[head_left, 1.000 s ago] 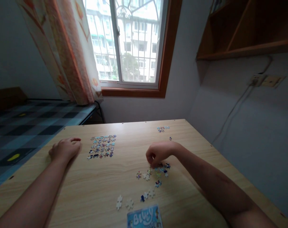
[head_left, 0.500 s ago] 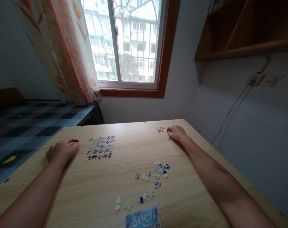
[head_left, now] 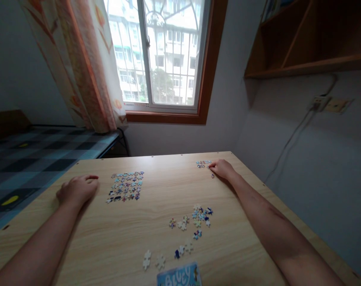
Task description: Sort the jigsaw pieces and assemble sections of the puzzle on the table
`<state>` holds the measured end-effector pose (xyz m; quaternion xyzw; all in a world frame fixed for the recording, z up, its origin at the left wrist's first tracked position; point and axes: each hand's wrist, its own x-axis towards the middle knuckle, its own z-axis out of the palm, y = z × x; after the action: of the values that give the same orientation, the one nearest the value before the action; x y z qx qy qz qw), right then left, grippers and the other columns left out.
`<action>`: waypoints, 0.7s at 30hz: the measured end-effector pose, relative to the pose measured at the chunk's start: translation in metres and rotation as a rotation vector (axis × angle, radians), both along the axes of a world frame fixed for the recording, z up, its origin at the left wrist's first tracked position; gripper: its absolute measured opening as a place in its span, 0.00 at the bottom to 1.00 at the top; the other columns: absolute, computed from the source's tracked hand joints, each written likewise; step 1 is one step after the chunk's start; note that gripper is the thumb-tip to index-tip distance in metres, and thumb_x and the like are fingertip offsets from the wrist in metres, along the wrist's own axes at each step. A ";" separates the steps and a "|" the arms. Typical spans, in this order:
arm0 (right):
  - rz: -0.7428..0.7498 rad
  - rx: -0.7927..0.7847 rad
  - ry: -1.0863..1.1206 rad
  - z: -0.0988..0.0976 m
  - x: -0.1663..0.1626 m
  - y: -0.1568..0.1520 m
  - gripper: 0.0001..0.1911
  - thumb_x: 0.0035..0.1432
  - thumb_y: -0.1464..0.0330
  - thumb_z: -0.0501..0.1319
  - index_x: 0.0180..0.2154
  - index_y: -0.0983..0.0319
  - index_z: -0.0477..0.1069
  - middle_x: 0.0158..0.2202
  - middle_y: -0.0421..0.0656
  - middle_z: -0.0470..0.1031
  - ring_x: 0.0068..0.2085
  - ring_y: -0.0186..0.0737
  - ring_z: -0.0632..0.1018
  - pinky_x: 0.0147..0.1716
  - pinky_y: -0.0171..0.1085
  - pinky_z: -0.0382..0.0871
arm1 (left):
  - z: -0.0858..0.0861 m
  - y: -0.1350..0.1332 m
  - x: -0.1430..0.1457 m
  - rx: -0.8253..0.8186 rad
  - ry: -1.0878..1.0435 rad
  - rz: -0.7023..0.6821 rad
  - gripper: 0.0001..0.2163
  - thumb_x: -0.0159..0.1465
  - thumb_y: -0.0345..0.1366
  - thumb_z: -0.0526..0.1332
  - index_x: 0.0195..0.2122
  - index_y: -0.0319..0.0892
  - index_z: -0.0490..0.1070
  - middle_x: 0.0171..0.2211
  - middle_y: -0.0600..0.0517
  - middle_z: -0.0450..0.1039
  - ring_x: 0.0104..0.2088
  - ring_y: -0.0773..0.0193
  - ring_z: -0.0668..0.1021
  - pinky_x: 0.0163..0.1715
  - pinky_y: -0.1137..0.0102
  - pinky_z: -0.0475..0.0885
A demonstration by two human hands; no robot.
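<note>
My right hand (head_left: 222,168) reaches to the far right of the wooden table (head_left: 138,230), its curled fingertips pressed at the edge of a small joined cluster of puzzle pieces (head_left: 202,163); one tiny loose piece (head_left: 213,175) lies just beside it. What, if anything, the fingers pinch is hidden. My left hand (head_left: 77,190) rests on the table with fingers loosely curled, holding nothing, just left of a larger assembled patch of puzzle (head_left: 126,186). Loose pieces (head_left: 195,218) lie scattered in the middle near me.
A blue puzzle box lid (head_left: 179,276) sits at the near table edge, with two pale pieces (head_left: 153,260) beside it. A bed with a checked cover (head_left: 28,159) stands left. A window (head_left: 162,55), curtain (head_left: 85,67) and wall shelf (head_left: 311,39) are behind; a cable hangs on the right wall.
My right hand left the scattered pieces in the middle and reached to the small cluster at the far right. My left hand has stayed where it was.
</note>
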<state>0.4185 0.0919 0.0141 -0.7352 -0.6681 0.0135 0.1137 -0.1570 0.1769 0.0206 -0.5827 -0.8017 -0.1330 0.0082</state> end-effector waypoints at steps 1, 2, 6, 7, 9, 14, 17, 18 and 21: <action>-0.004 0.009 0.004 -0.001 -0.001 0.001 0.14 0.61 0.63 0.60 0.45 0.52 0.81 0.46 0.39 0.80 0.48 0.37 0.79 0.45 0.28 0.67 | -0.001 0.001 -0.001 0.006 0.003 -0.003 0.23 0.56 0.48 0.56 0.51 0.52 0.77 0.57 0.45 0.70 0.53 0.40 0.71 0.52 0.50 0.68; -0.011 0.020 0.009 -0.003 -0.003 0.001 0.14 0.61 0.63 0.59 0.45 0.52 0.81 0.46 0.39 0.80 0.48 0.37 0.79 0.45 0.28 0.67 | -0.002 0.001 -0.001 0.011 0.006 -0.005 0.23 0.56 0.48 0.56 0.51 0.52 0.77 0.57 0.45 0.70 0.53 0.40 0.71 0.52 0.50 0.68; -0.050 0.060 0.029 -0.008 -0.009 0.005 0.15 0.63 0.63 0.58 0.46 0.54 0.80 0.46 0.41 0.80 0.48 0.37 0.79 0.45 0.29 0.68 | -0.002 0.001 -0.002 0.007 0.003 -0.011 0.23 0.56 0.48 0.56 0.51 0.52 0.77 0.56 0.43 0.71 0.53 0.40 0.71 0.51 0.49 0.68; -0.058 0.067 0.034 -0.009 -0.010 0.006 0.15 0.63 0.62 0.58 0.47 0.55 0.80 0.46 0.41 0.80 0.48 0.37 0.79 0.45 0.29 0.68 | -0.001 0.000 -0.002 0.004 0.000 -0.007 0.23 0.56 0.49 0.56 0.51 0.52 0.77 0.56 0.43 0.71 0.53 0.39 0.71 0.51 0.49 0.68; -0.068 0.076 0.041 -0.010 -0.012 0.007 0.15 0.63 0.62 0.58 0.47 0.55 0.80 0.47 0.42 0.80 0.48 0.37 0.79 0.46 0.29 0.68 | -0.001 0.000 -0.001 0.009 -0.002 -0.003 0.23 0.56 0.49 0.56 0.50 0.52 0.78 0.56 0.43 0.71 0.53 0.39 0.71 0.51 0.49 0.68; -0.072 0.085 0.055 -0.012 -0.014 0.007 0.15 0.63 0.62 0.58 0.47 0.54 0.80 0.46 0.42 0.80 0.48 0.36 0.79 0.46 0.28 0.68 | 0.000 -0.001 0.000 0.017 0.006 -0.017 0.23 0.56 0.49 0.56 0.50 0.51 0.78 0.56 0.44 0.71 0.52 0.39 0.71 0.51 0.49 0.68; -0.074 0.090 0.062 -0.012 -0.014 0.007 0.15 0.63 0.62 0.59 0.47 0.54 0.80 0.46 0.42 0.80 0.48 0.36 0.79 0.46 0.28 0.68 | 0.001 -0.002 0.001 -0.005 -0.002 -0.006 0.23 0.56 0.48 0.56 0.51 0.52 0.77 0.57 0.44 0.70 0.54 0.39 0.71 0.52 0.49 0.68; -0.074 0.092 0.065 -0.012 -0.014 0.007 0.15 0.63 0.62 0.59 0.47 0.54 0.80 0.46 0.42 0.80 0.48 0.37 0.79 0.46 0.28 0.68 | 0.002 -0.003 0.002 -0.003 -0.004 -0.010 0.23 0.56 0.48 0.56 0.51 0.51 0.77 0.57 0.44 0.70 0.54 0.39 0.71 0.52 0.49 0.68; -0.070 0.100 0.076 -0.012 -0.015 0.007 0.15 0.63 0.62 0.59 0.46 0.54 0.80 0.46 0.42 0.80 0.48 0.37 0.79 0.46 0.29 0.68 | 0.004 -0.005 0.003 0.000 -0.011 -0.013 0.23 0.56 0.48 0.57 0.51 0.50 0.77 0.56 0.43 0.70 0.53 0.39 0.71 0.52 0.49 0.68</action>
<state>0.4036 0.0993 0.0025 -0.7504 -0.6372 0.0040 0.1757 -0.1535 0.1721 0.0246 -0.5872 -0.7979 -0.1363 0.0028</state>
